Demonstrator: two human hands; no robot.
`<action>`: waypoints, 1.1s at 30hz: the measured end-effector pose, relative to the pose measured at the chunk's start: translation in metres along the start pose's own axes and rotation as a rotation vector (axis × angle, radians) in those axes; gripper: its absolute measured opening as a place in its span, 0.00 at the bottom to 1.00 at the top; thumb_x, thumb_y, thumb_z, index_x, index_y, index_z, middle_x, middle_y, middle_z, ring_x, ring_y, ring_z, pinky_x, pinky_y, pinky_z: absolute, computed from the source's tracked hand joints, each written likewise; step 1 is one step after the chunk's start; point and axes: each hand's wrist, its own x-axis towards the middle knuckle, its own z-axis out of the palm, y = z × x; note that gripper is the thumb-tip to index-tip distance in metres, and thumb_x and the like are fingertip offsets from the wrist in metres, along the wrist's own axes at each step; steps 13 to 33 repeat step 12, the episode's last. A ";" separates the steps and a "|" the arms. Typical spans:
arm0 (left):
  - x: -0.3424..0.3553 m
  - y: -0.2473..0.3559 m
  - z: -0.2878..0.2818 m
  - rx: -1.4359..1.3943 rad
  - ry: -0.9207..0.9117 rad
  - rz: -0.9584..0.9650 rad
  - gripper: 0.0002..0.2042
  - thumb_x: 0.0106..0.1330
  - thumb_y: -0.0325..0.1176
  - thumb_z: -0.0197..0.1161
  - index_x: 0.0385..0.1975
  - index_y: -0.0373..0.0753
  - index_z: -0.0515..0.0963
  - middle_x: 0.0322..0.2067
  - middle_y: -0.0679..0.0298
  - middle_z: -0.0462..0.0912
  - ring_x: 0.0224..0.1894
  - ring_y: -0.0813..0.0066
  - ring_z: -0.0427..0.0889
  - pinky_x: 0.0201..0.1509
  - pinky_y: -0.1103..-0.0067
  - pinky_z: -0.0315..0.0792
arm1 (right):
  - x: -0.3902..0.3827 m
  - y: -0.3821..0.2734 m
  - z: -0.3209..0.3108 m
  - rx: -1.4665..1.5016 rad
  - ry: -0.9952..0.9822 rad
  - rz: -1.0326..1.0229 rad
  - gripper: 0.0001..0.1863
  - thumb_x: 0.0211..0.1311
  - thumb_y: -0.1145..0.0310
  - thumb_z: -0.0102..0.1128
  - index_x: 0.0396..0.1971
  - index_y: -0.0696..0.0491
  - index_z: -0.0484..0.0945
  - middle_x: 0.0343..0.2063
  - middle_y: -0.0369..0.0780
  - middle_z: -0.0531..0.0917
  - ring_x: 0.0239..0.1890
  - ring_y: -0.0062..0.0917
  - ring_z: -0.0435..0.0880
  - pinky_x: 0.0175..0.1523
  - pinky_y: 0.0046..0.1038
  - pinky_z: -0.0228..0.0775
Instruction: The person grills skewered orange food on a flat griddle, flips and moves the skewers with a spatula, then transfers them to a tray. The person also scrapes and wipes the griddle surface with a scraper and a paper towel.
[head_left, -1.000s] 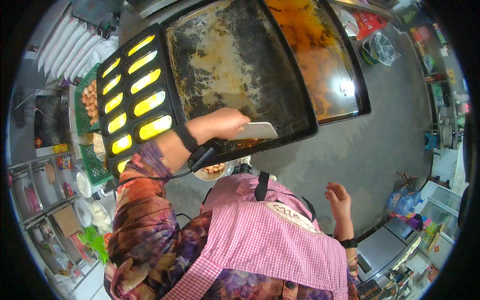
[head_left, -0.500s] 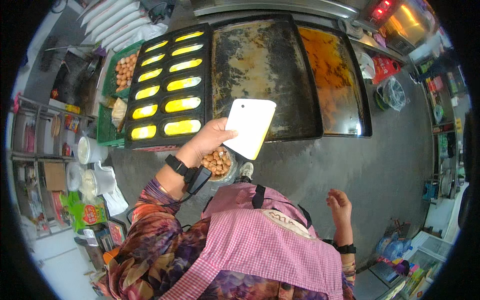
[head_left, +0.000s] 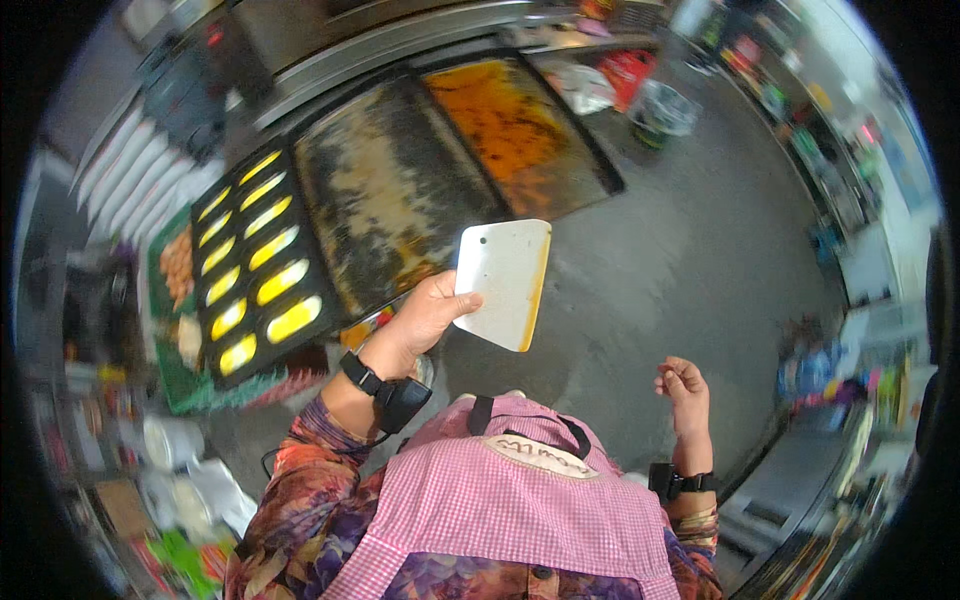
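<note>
In my left hand (head_left: 425, 315) I grip a flat white dough scraper (head_left: 505, 285) with rounded corners and a yellow-smeared edge. My thumb lies on its face and the fingers are behind it. Above and left of this hand is a black mould tray (head_left: 262, 285), its oval hollows filled with yellow and whitish stuff. A large stained baking tray (head_left: 395, 190) lies beside it, and farther right a tray with an orange-brown coating (head_left: 510, 130). My right hand (head_left: 685, 390) hangs over the floor at the right, fingers curled in, holding nothing that I can see.
A green crate with brown eggs (head_left: 178, 265) stands left of the mould tray. White sacks (head_left: 130, 165) are stacked behind it. White tubs (head_left: 172, 442) stand at the lower left. A bag-lined bin (head_left: 662, 115) is at the back right, with shelving (head_left: 800, 110) along the right wall.
My view has turned right, so the trays and crate now sit farther left and tilted. The scraper stays in my left hand. The bowl of brown pieces below that hand is mostly hidden now.
</note>
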 end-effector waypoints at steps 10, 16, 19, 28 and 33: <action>0.085 -0.042 0.112 0.151 -0.299 -0.093 0.18 0.63 0.31 0.59 0.51 0.30 0.72 0.49 0.61 0.78 0.50 0.71 0.76 0.55 0.75 0.66 | -0.091 0.028 -0.102 0.260 0.441 -0.013 0.12 0.64 0.72 0.54 0.47 0.57 0.74 0.39 0.39 0.81 0.36 0.21 0.80 0.42 0.23 0.75; 0.106 -0.053 0.153 0.086 -0.299 -0.121 0.25 0.60 0.34 0.63 0.56 0.31 0.70 0.51 0.55 0.77 0.55 0.65 0.74 0.60 0.70 0.62 | -0.098 0.030 -0.136 0.288 0.488 -0.018 0.13 0.64 0.72 0.54 0.48 0.57 0.74 0.40 0.39 0.81 0.37 0.22 0.80 0.42 0.23 0.75; 0.106 -0.053 0.153 0.086 -0.299 -0.121 0.25 0.60 0.34 0.63 0.56 0.31 0.70 0.51 0.55 0.77 0.55 0.65 0.74 0.60 0.70 0.62 | -0.098 0.030 -0.136 0.288 0.488 -0.018 0.13 0.64 0.72 0.54 0.48 0.57 0.74 0.40 0.39 0.81 0.37 0.22 0.80 0.42 0.23 0.75; 0.106 -0.053 0.153 0.086 -0.299 -0.121 0.25 0.60 0.34 0.63 0.56 0.31 0.70 0.51 0.55 0.77 0.55 0.65 0.74 0.60 0.70 0.62 | -0.098 0.030 -0.136 0.288 0.488 -0.018 0.13 0.64 0.72 0.54 0.48 0.57 0.74 0.40 0.39 0.81 0.37 0.22 0.80 0.42 0.23 0.75; 0.106 -0.053 0.153 0.086 -0.299 -0.121 0.25 0.60 0.34 0.63 0.56 0.31 0.70 0.51 0.55 0.77 0.55 0.65 0.74 0.60 0.70 0.62 | -0.098 0.030 -0.136 0.288 0.488 -0.018 0.13 0.64 0.72 0.54 0.48 0.57 0.74 0.40 0.39 0.81 0.37 0.22 0.80 0.42 0.23 0.75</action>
